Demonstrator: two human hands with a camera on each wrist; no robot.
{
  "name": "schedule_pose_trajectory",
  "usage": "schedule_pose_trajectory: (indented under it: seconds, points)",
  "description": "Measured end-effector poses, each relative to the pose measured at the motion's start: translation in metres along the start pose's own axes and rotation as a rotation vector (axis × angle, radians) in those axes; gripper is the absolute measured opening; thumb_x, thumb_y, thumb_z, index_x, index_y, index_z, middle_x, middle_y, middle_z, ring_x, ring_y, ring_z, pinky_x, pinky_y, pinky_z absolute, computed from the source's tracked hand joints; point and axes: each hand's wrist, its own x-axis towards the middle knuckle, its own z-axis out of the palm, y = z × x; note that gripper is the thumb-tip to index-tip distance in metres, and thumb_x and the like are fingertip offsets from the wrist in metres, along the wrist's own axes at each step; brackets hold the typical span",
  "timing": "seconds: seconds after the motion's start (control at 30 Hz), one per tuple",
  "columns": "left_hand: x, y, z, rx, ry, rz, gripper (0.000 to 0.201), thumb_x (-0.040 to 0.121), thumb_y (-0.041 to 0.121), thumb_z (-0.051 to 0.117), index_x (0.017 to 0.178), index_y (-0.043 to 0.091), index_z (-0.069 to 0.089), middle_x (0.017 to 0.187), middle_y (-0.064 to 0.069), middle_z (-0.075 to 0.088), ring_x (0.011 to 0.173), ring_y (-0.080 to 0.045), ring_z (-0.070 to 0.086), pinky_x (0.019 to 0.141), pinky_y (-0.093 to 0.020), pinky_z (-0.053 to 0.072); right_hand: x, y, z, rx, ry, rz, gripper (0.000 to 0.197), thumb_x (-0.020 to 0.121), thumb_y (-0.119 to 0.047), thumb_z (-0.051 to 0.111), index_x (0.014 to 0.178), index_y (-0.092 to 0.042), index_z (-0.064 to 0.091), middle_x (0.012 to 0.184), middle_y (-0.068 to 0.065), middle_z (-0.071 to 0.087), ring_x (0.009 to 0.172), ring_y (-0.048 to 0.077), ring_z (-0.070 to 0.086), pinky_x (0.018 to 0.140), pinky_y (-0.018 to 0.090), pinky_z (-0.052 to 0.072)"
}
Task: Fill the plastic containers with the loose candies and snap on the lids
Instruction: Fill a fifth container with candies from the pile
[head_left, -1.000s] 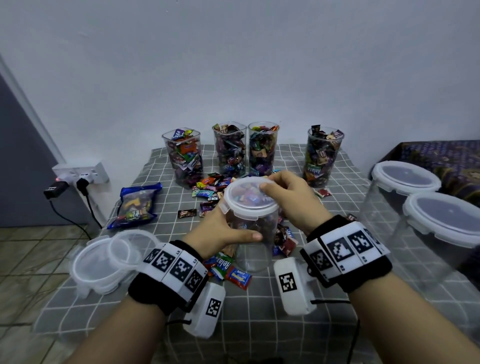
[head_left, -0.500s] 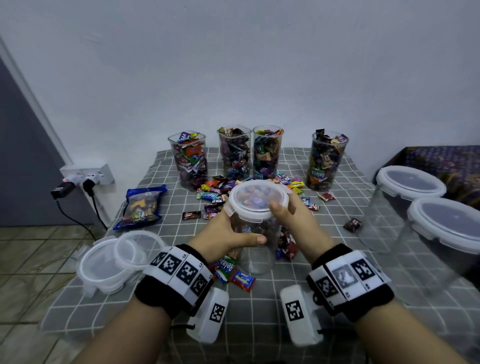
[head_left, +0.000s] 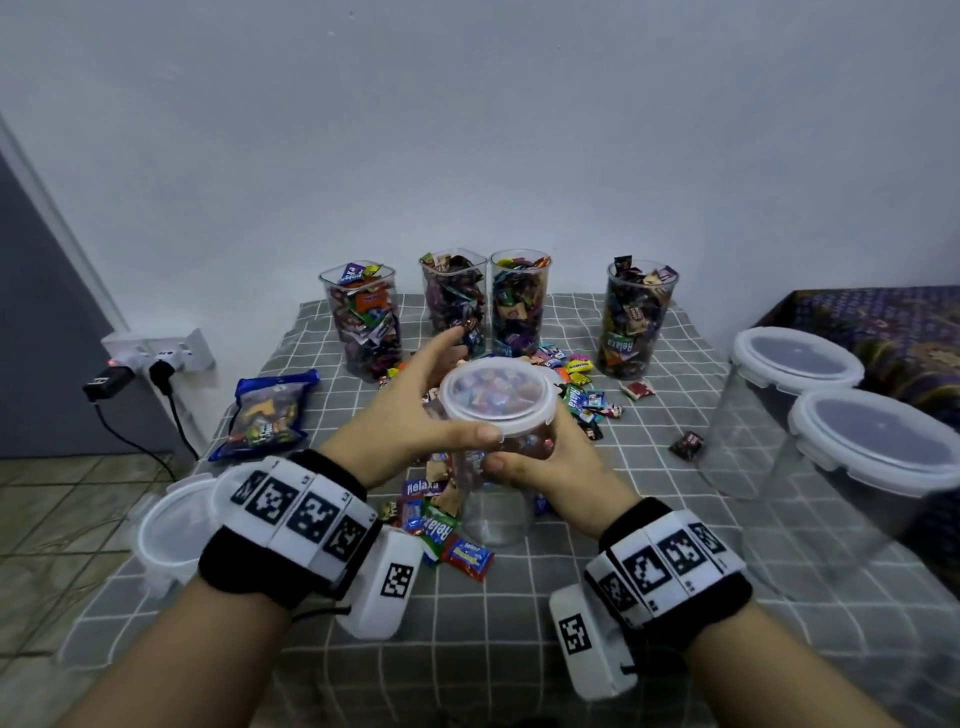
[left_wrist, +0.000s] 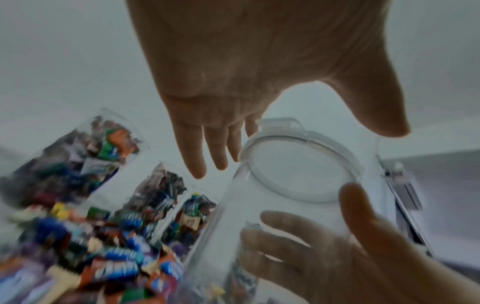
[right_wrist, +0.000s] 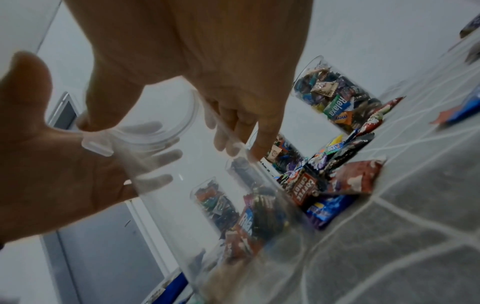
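Observation:
A clear plastic container (head_left: 498, 514) stands upright mid-table on the grey checked cloth (head_left: 649, 519), with its round white-rimmed lid (head_left: 497, 395) on top. It looks empty; candies show through it. My left hand (head_left: 441, 400) is at the lid's left side, fingers straight past the rim, thumb (head_left: 480, 434) against its near edge. My right hand (head_left: 540, 457) grips the container's body just below the lid. The left wrist view shows the lid (left_wrist: 298, 170) from below and the right thumb (left_wrist: 358, 207) on the wall. Loose wrapped candies (head_left: 582, 395) lie behind and in front of the container.
Several open tumblers full of candies (head_left: 639, 322) line the table's back edge. Two large lidded tubs (head_left: 872, 441) stand at the right. Empty containers (head_left: 171, 530) sit at the left edge, a blue candy bag (head_left: 270, 410) beyond them. A plugged-in socket strip (head_left: 156, 353) hangs on the wall at left.
My right hand came off the lid's top and down onto the container's body. My left hand let go of the body and rose to the lid, fingers straightening.

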Motion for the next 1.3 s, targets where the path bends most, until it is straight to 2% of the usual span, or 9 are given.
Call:
schedule_pose_trajectory:
  seconds: [0.13, 0.27, 0.37, 0.5, 0.63, 0.73, 0.9, 1.07, 1.3]
  points:
    - [0.009, 0.016, 0.003, 0.287, -0.032, -0.01, 0.123, 0.035, 0.063, 0.073, 0.144, 0.03, 0.028, 0.127, 0.015, 0.047, 0.119, -0.003, 0.051, 0.105, -0.026, 0.04, 0.0, 0.0, -0.001, 0.003, -0.015, 0.004, 0.072, 0.069, 0.012, 0.073, 0.128, -0.013, 0.038, 0.119, 0.0, 0.058, 0.102, -0.005, 0.059, 0.086, 0.015, 0.047]
    - [0.012, 0.017, 0.002, 0.307, 0.005, -0.005, 0.115, 0.037, 0.061, 0.074, 0.141, 0.028, 0.039, 0.125, 0.01, 0.055, 0.113, -0.006, 0.056, 0.103, -0.033, 0.044, 0.0, 0.002, -0.001, 0.009, -0.018, 0.003, 0.069, 0.071, 0.016, 0.069, 0.124, -0.017, 0.04, 0.118, 0.0, 0.059, 0.101, -0.003, 0.06, 0.087, 0.019, 0.049]
    - [0.012, 0.018, 0.002, 0.288, 0.041, 0.013, 0.11, 0.038, 0.06, 0.074, 0.138, 0.028, 0.044, 0.125, 0.008, 0.058, 0.111, -0.004, 0.058, 0.102, -0.03, 0.045, 0.001, 0.003, -0.001, -0.003, -0.002, 0.005, 0.069, 0.065, 0.002, 0.078, 0.119, -0.025, 0.044, 0.118, -0.003, 0.06, 0.107, 0.004, 0.06, 0.091, 0.022, 0.049]
    - [0.009, 0.027, -0.009, 0.234, 0.126, 0.022, 0.111, 0.037, 0.057, 0.075, 0.139, 0.023, 0.045, 0.125, 0.011, 0.057, 0.107, 0.004, 0.057, 0.098, -0.021, 0.044, 0.001, 0.004, 0.001, 0.016, 0.015, 0.03, 0.071, 0.06, -0.007, 0.078, 0.122, -0.017, 0.045, 0.119, 0.004, 0.061, 0.11, 0.014, 0.06, 0.093, 0.027, 0.049]
    - [-0.014, 0.022, -0.039, 0.258, 0.238, -0.012, 0.118, 0.03, 0.065, 0.077, 0.137, 0.025, 0.046, 0.122, 0.014, 0.055, 0.103, 0.009, 0.054, 0.09, -0.016, 0.044, 0.001, 0.003, -0.002, -0.043, -0.006, 0.051, 0.063, 0.066, -0.004, 0.08, 0.111, -0.03, 0.045, 0.113, -0.005, 0.059, 0.104, 0.008, 0.059, 0.084, 0.016, 0.05]
    - [-0.048, 0.005, -0.066, 0.307, 0.337, -0.112, 0.117, 0.029, 0.07, 0.076, 0.135, 0.029, 0.048, 0.13, 0.01, 0.055, 0.112, -0.004, 0.055, 0.099, -0.03, 0.043, 0.0, 0.001, -0.003, -0.046, -0.008, 0.045, 0.057, 0.068, -0.004, 0.077, 0.105, -0.034, 0.045, 0.109, -0.012, 0.056, 0.099, 0.002, 0.058, 0.076, 0.009, 0.049]
    - [-0.092, -0.026, -0.094, 0.466, 0.472, -0.323, 0.111, 0.033, 0.069, 0.069, 0.134, 0.027, 0.05, 0.122, 0.015, 0.052, 0.112, -0.006, 0.049, 0.096, -0.025, 0.035, -0.001, 0.0, -0.001, -0.053, 0.019, 0.028, 0.065, 0.053, -0.028, 0.079, 0.108, -0.036, 0.044, 0.111, -0.012, 0.057, 0.107, 0.008, 0.058, 0.087, 0.017, 0.048]
    - [-0.098, -0.06, -0.099, 0.671, 0.434, -0.416, 0.085, 0.062, 0.045, 0.083, 0.136, 0.022, 0.047, 0.137, -0.002, 0.052, 0.122, -0.022, 0.049, 0.098, -0.036, 0.037, -0.001, 0.003, 0.0, -0.08, 0.059, 0.02, 0.07, 0.05, -0.033, 0.088, 0.106, -0.036, 0.046, 0.109, -0.015, 0.058, 0.105, 0.008, 0.057, 0.092, 0.025, 0.047]
    - [-0.096, -0.083, -0.095, 0.972, 0.274, -0.541, 0.086, 0.065, 0.058, 0.075, 0.138, 0.027, 0.042, 0.147, 0.004, 0.036, 0.129, -0.022, 0.04, 0.108, -0.037, 0.032, -0.004, 0.0, 0.002, -0.11, 0.072, 0.021, 0.065, 0.052, -0.036, 0.083, 0.104, -0.038, 0.046, 0.106, -0.016, 0.058, 0.103, 0.003, 0.056, 0.089, 0.023, 0.047]
